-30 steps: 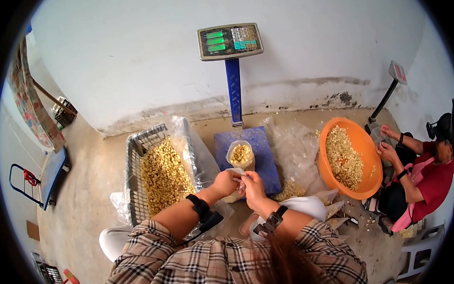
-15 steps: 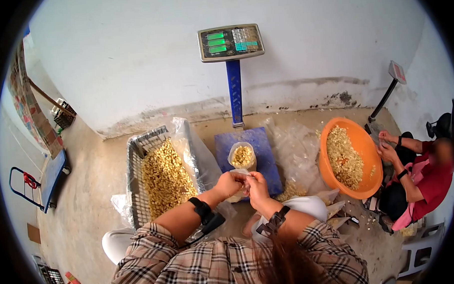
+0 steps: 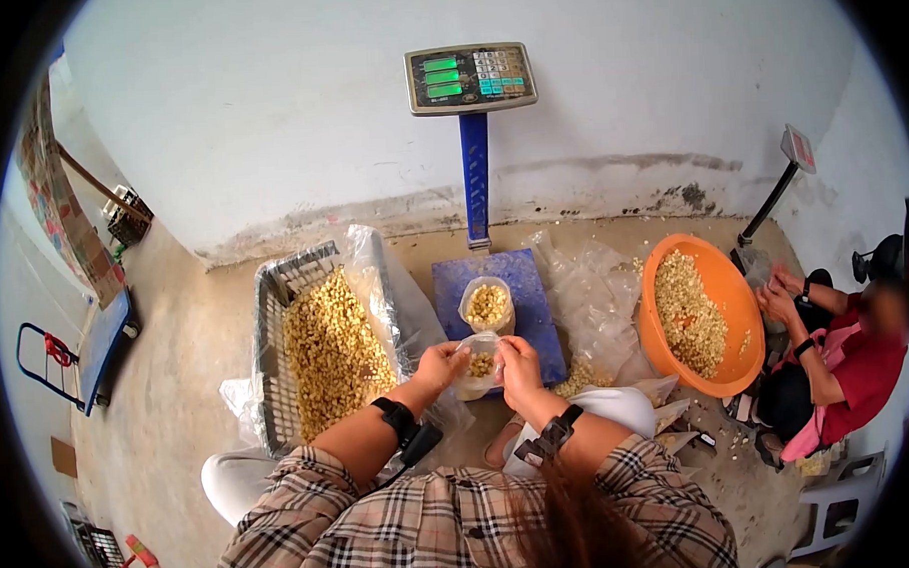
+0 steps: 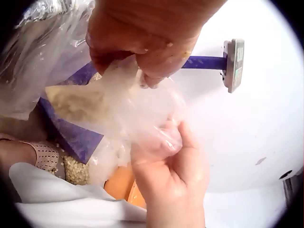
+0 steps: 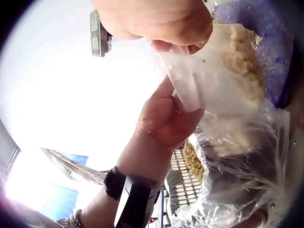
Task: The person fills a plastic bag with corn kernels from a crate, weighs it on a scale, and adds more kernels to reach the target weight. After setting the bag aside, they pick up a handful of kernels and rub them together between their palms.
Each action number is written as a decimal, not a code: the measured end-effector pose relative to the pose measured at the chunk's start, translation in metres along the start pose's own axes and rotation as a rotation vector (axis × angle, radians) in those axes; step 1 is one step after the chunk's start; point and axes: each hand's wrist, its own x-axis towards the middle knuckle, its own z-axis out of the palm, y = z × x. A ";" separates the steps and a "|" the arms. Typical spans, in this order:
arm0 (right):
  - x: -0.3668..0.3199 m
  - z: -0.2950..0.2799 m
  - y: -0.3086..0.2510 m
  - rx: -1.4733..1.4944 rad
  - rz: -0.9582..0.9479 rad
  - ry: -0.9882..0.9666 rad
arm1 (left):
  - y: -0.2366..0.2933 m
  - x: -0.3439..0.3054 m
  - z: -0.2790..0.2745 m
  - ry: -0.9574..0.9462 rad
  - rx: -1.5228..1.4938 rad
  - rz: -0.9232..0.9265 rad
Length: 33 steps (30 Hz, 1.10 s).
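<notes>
A clear plastic bag [image 3: 473, 387] with pale yellow kernel-like pieces in its bottom is held up between my hands in front of the scale. My left hand [image 3: 440, 368] pinches one side of the bag's mouth, and my right hand [image 3: 521, 369] grips the opposite side. The mouth is spread, and some pieces show through it. Both wrist views show the thin, cloudy film stretched between the fingers. Just beyond, a clear tub-shaped container [image 3: 502, 323] of the same pieces stands on the blue scale platform [image 3: 537, 291].
On the left is a lined grey crate [image 3: 269, 376] of yellow pieces. An orange basin [image 3: 744, 312] of paler pieces stands on the right, where another person [image 3: 858, 360] sits working. Loose plastic sheeting [image 3: 590, 299] lies beside the scale. Its display [image 3: 470, 78] rises against the wall.
My hands were close together at the gathered top of the bag. They have moved apart, spreading its mouth and bringing the pieces inside into view.
</notes>
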 end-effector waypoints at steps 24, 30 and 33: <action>0.002 -0.012 -0.007 -0.154 0.104 -0.243 | 0.005 -0.014 -0.006 0.005 -0.389 -0.013; 0.001 -0.009 -0.006 -0.139 0.072 -0.192 | 0.000 -0.017 -0.007 0.001 -0.335 -0.016; 0.000 -0.009 -0.007 -0.129 0.069 -0.174 | -0.004 -0.017 -0.006 -0.029 -0.329 -0.009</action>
